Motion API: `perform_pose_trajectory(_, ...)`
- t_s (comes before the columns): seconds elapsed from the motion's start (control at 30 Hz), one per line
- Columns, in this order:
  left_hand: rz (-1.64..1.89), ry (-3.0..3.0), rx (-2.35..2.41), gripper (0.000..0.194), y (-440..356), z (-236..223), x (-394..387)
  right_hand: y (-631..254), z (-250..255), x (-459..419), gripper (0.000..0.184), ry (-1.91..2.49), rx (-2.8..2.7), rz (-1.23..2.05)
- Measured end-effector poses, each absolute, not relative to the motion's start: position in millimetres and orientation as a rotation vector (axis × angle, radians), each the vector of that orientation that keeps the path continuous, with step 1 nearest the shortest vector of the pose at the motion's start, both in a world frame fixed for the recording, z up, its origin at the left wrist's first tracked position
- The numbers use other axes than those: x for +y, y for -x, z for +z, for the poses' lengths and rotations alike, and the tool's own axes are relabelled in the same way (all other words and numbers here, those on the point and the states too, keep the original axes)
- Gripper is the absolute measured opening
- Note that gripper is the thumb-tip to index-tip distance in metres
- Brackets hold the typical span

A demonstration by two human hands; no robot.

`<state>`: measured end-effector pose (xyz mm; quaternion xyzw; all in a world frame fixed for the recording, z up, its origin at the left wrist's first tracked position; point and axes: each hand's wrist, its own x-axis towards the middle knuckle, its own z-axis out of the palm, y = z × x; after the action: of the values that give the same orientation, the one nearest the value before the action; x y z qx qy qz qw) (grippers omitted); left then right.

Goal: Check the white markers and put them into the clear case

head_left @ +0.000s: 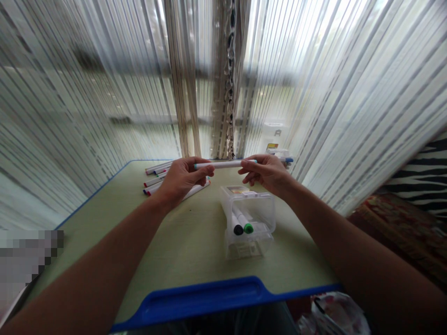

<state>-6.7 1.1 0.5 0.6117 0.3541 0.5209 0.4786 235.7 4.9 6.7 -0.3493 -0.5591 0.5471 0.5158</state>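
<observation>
A white marker (225,164) with teal ends is held level above the far part of the table. My left hand (183,180) pinches its left end, and my right hand (265,172) grips the right end between thumb and fingers. Below my right hand a clear plastic box (228,218) lies on its side with its opening facing me. Inside it are a black-ended marker (238,229) and a green-ended marker (248,228). Several white markers (153,182) with coloured ends lie behind and beside my left hand, partly hidden by it.
The pale green table (181,251) has a blue edge with a shallow tray (206,298) at the front. Behind my right hand stands another clear plastic container (274,135). String curtains (139,93) hang along the far side. A plastic bag (338,314) sits below the front right edge.
</observation>
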Motion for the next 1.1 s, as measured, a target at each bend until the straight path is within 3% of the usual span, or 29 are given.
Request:
perform_pose_trajectory(0.2, 1.265, -1.595, 0.958, 0.027, 4.4, 4.2, -4.4, -233.6, 5.4, 4.2, 0.033, 0.826, -1.358, 1.259)
perform_pose_trajectory(0.47, 1.273, -1.433, 0.912, 0.033, 3.3, 3.9, -2.9, -234.7, 5.8, 5.1, 0.03, 0.805, -1.354, 1.283)
perform_pose_trajectory(0.8, 1.28, -1.237, 0.829, 0.017, 1.8, 7.6, -2.1, -234.5, 12.8, 2.9, 0.015, 0.847, -1.251, 1.351)
perform_pose_trajectory(1.1, 1.27, -1.163, 0.819, 0.021, 2.3, 10.9, -3.7, -236.8, 13.0, 4.0, 0.019, 0.834, -1.237, 1.377)
